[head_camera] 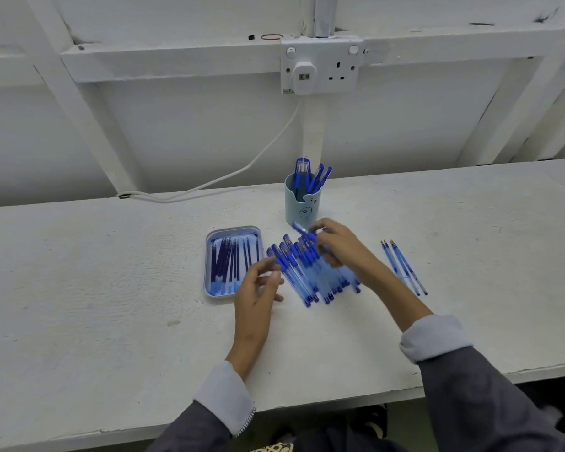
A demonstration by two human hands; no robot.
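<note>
A row of several blue capped pens (310, 275) lies side by side on the white table. My right hand (336, 244) is over the row's far end and grips one blue pen (302, 230) that sticks out toward the cup. My left hand (258, 288) hovers with relaxed fingers between the pens and a light-blue tray (209, 243), holding nothing. The tray holds several dark blue refills (229, 262). A pale blue cup (300, 203) behind the pens holds several upright pens (310, 174).
Three uncapped pens (403, 265) lie to the right of my right forearm. A white cable (235, 171) runs along the table's back edge up to a wall socket (320, 68). The table's front edge (307, 406) is near my sleeves.
</note>
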